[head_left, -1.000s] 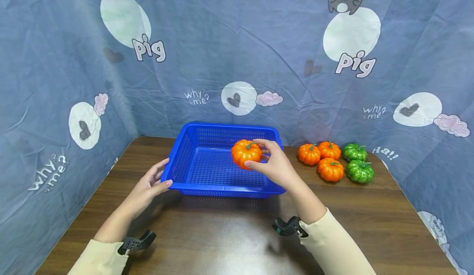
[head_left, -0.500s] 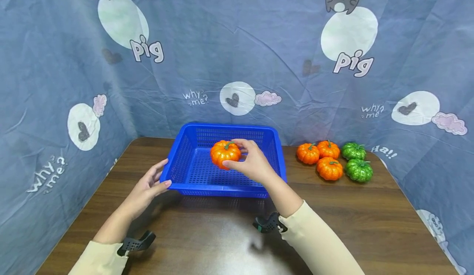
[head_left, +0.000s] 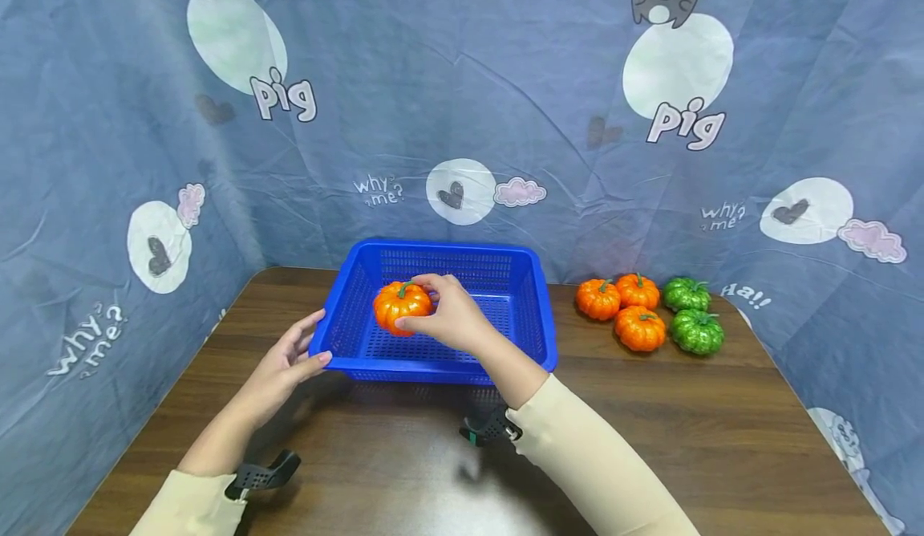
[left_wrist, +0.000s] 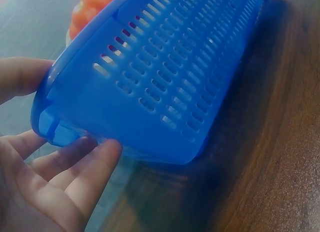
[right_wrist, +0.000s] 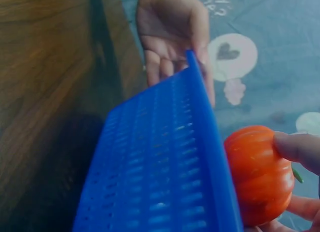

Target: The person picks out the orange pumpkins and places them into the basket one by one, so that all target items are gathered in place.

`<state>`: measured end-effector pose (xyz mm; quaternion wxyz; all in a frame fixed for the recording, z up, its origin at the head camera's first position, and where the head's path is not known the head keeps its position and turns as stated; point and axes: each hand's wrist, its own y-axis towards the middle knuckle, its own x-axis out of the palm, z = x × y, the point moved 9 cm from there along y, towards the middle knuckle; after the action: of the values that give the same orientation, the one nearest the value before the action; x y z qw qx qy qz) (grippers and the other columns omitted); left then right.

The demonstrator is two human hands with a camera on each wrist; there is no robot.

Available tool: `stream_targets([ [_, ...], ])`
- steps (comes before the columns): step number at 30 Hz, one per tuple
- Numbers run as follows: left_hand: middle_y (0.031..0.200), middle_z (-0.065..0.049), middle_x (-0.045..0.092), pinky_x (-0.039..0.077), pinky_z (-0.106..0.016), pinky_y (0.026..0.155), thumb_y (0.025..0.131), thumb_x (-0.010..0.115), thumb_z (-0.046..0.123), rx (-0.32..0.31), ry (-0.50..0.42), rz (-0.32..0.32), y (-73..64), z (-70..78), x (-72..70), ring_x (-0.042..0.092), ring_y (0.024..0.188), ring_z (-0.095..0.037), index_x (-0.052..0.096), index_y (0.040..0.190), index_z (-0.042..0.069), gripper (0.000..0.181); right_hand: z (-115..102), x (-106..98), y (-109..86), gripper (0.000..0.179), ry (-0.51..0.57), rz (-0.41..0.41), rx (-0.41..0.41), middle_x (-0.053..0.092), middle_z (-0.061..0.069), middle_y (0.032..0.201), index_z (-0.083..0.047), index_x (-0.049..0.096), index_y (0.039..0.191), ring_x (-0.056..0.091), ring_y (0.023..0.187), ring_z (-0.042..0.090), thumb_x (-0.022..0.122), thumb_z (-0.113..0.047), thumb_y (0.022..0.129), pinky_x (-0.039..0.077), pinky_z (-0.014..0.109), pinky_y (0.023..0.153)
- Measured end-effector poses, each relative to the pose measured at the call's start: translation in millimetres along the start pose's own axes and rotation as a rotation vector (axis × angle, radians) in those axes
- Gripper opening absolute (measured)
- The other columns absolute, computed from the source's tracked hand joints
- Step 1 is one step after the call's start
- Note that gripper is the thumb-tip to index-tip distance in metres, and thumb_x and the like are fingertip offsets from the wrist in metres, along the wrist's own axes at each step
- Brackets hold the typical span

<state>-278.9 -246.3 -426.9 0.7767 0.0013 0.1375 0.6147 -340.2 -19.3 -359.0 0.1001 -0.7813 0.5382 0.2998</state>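
A small orange pumpkin (head_left: 401,308) with a green stem is over the left part of a blue perforated plastic basket (head_left: 433,371). My right hand (head_left: 451,313) holds this pumpkin between thumb and fingers, also seen in the right wrist view, where the pumpkin (right_wrist: 260,177) is beside the basket's rim. At the basket's near left corner, my left hand (head_left: 280,371) grips the rim. The left wrist view shows the thumb (left_wrist: 25,74) on the rim and the other fingers against the outer wall of the basket (left_wrist: 150,86).
Right of the basket, on the brown wooden table (head_left: 404,464), several pumpkins sit in a cluster: orange ones (head_left: 639,329) and two green ones (head_left: 696,332). A blue patterned cloth (head_left: 462,103) hangs behind and at both sides.
My right hand has carried the orange pumpkin leftward over the basket, from its right half to its left half. My left hand has stayed on the rim.
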Motion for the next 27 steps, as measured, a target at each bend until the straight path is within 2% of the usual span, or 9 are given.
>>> stream_targets([
  [5,0.147,-0.04,0.035,0.052,-0.021,0.089,0.102,0.055,0.008,-0.007,0.021,0.002,-0.8,1.0,0.9,0.06,0.12,-0.017,0.018,0.157,-0.001,0.067,0.2,10.0,6.7,0.063,-0.032,-0.035,0.023,0.056,0.013,0.119,-0.008,0.061,0.133,0.058,0.111,0.026,0.085,-0.031,0.08,0.054,0.032,0.088],
  [11,0.145,-0.041,0.036,0.052,-0.02,0.089,0.101,0.055,0.006,0.007,0.019,0.004,-0.7,1.9,1.3,0.06,0.116,-0.009,0.019,0.156,-0.003,0.067,2.2,24.0,14.5,0.063,-0.073,-0.074,0.054,0.057,0.012,0.122,-0.009,0.061,0.133,0.054,0.112,0.023,0.085,-0.033,0.079,0.051,0.033,0.092],
  [13,0.144,-0.041,0.037,0.052,-0.02,0.089,0.101,0.055,0.005,0.007,0.024,0.006,-0.7,2.1,1.1,0.061,0.118,-0.014,0.019,0.156,-0.003,0.066,4.3,30.4,17.0,0.064,-0.083,-0.101,0.067,0.058,0.012,0.123,-0.009,0.06,0.133,0.054,0.112,0.022,0.085,-0.033,0.08,0.051,0.031,0.092],
  [15,0.145,-0.041,0.038,0.052,-0.02,0.089,0.101,0.056,0.006,-0.001,0.038,0.008,-0.8,1.7,1.4,0.059,0.122,-0.026,0.019,0.156,-0.002,0.066,7.1,37.0,19.3,0.063,-0.094,-0.13,0.074,0.061,0.011,0.122,-0.007,0.06,0.132,0.055,0.112,0.021,0.085,-0.032,0.08,0.052,0.028,0.09],
  [19,0.146,-0.039,0.037,0.051,-0.019,0.089,0.101,0.057,0.009,-0.019,0.06,0.007,-0.8,-0.1,2.9,0.048,0.127,-0.051,0.019,0.157,0.0,0.068,11.5,45.1,23.4,0.059,-0.134,-0.152,0.077,0.066,0.008,0.114,-0.005,0.063,0.128,0.058,0.106,0.018,0.086,-0.028,0.079,0.051,0.024,0.086],
  [21,0.147,-0.039,0.036,0.051,-0.02,0.089,0.101,0.057,0.009,-0.022,0.058,0.005,-0.7,-0.5,3.2,0.046,0.128,-0.053,0.019,0.157,0.0,0.068,11.6,47.5,25.5,0.056,-0.16,-0.154,0.074,0.068,0.006,0.11,-0.005,0.065,0.125,0.059,0.103,0.017,0.087,-0.026,0.077,0.05,0.023,0.084],
  [23,0.147,-0.039,0.036,0.052,-0.02,0.088,0.102,0.056,0.009,-0.024,0.055,0.006,-0.8,-0.9,2.7,0.048,0.128,-0.049,0.018,0.157,0.0,0.068,10.8,50.5,27.5,0.055,-0.189,-0.158,0.078,0.069,0.005,0.108,-0.006,0.067,0.123,0.06,0.1,0.016,0.088,-0.025,0.076,0.049,0.022,0.084],
  [27,0.148,-0.038,0.036,0.053,-0.021,0.088,0.102,0.056,0.009,-0.034,0.066,0.011,-1.7,-0.8,1.1,0.049,0.128,-0.048,0.019,0.157,0.001,0.067,10.5,57.4,30.6,0.058,-0.24,-0.178,0.127,0.069,0.006,0.111,-0.006,0.067,0.123,0.061,0.101,0.018,0.089,-0.026,0.074,0.048,0.023,0.087],
])
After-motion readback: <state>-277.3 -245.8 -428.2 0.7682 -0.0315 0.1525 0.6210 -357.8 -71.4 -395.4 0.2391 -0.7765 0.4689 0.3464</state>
